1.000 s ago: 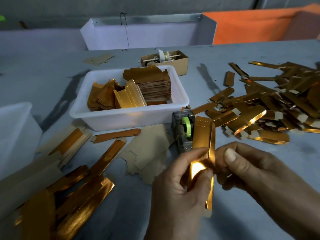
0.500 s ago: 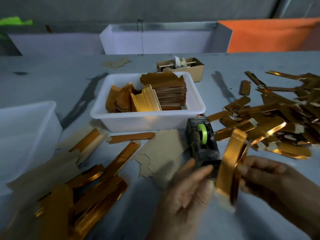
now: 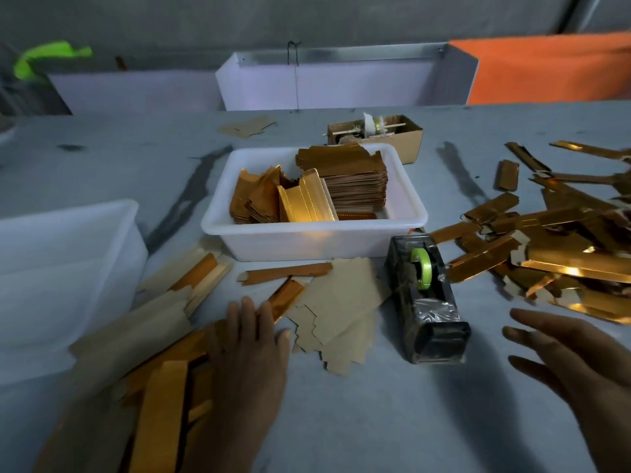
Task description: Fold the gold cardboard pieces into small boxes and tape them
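Left hand (image 3: 246,356) flat, fingers straight, pressing the gold strips (image 3: 164,380) at seven o'clock; right hand (image 3: 577,367) spread, empty, at four o'clock beside the tape dispenser (image 3: 426,302).

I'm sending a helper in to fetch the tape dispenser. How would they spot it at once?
Find the white tub of gold card in the middle of the table. At its near right corner stands the tape dispenser, a dark, see-through block. Its bright green tape roll sets it apart from the gold pieces beside it.
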